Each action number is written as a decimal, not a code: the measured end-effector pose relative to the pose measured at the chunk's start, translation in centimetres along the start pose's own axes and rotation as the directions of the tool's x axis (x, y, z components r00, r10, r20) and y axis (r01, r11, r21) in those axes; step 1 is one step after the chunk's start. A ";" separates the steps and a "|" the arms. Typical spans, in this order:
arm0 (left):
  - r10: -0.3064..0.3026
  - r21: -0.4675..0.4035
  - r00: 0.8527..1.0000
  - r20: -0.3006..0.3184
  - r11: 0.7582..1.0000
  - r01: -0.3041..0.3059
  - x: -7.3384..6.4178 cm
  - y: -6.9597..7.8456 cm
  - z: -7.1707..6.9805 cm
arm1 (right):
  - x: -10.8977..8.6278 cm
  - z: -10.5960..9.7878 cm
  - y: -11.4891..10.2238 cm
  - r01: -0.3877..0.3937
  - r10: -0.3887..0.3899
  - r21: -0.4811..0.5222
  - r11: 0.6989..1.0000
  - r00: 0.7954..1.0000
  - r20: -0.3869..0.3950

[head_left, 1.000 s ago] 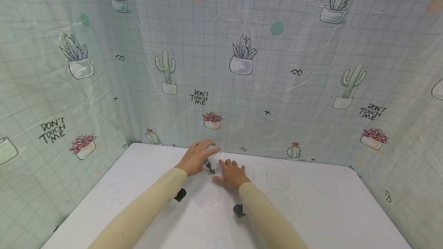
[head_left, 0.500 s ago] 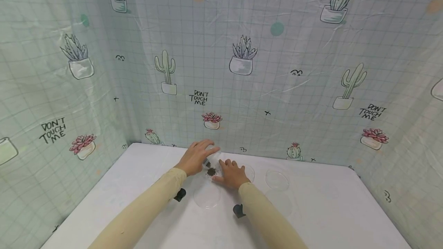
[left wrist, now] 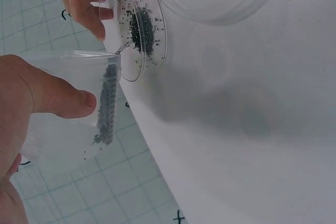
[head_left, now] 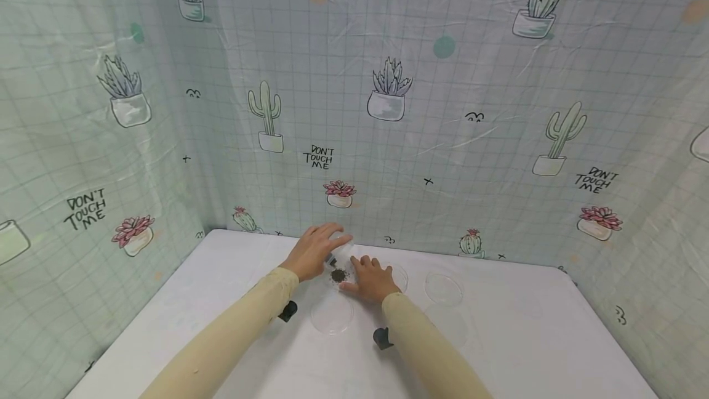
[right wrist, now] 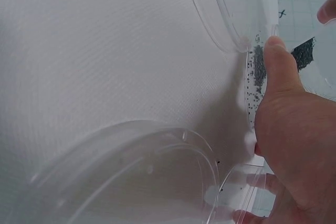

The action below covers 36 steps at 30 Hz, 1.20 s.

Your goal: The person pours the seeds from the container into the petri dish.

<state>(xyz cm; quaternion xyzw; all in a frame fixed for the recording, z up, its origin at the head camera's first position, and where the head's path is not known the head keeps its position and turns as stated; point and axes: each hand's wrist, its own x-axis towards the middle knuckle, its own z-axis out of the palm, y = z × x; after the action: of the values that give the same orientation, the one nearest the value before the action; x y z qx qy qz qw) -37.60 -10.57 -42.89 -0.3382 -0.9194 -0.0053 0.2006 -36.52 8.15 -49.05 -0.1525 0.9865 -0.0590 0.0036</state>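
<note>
My left hand (head_left: 314,253) grips a clear plastic cup (left wrist: 68,135), tipped sideways toward the right. Dark granules (left wrist: 107,98) lie along the cup's lower wall, and a thin stream leaves its lip. Below the lip, a dark heap of granules (head_left: 338,275) rests in a clear petri dish (left wrist: 165,40), with loose grains scattered round it. My right hand (head_left: 373,279) holds that dish, thumb at the near rim and fingers farther round. In the right wrist view the right thumb (right wrist: 281,66) hides part of the heap.
Clear petri dishes stand nearby: one dish (head_left: 331,332) in front, one round dish (head_left: 406,278) just right of the right hand, and another dish (head_left: 461,293) farther right. A patterned curtain (head_left: 354,109) hangs behind the white table (head_left: 526,337).
The granules in the petri dish have grown from a loose scatter to a dense round heap. Fewer granules show at the cup's mouth. Both hands have stayed in place.
</note>
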 end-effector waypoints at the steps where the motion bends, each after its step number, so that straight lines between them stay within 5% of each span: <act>1: -0.002 -0.003 1.000 -0.001 1.000 0.002 0.0 0.0 0.0 | 0.0 0.0 0.0 0.001 -0.001 0.000 1.000 1.000 -0.001; 25: -0.009 -0.001 0.999 -0.037 1.000 0.009 0.3 0.1 0.0 | 0.1 0.0 0.1 0.003 -0.003 -0.006 1.000 1.000 -0.007; 36: -0.065 -0.053 0.997 -0.047 0.997 0.063 -0.1 0.0 0.1 | 0.2 0.2 0.1 -0.004 0.004 -0.013 1.000 1.000 0.001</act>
<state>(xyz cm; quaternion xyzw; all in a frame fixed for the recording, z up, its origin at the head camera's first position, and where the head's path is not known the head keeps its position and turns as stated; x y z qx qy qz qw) -37.54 -10.61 -43.07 -0.3134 -0.9242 -0.0435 0.2139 -36.73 8.18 -49.25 -0.1508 0.9872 -0.0526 0.0032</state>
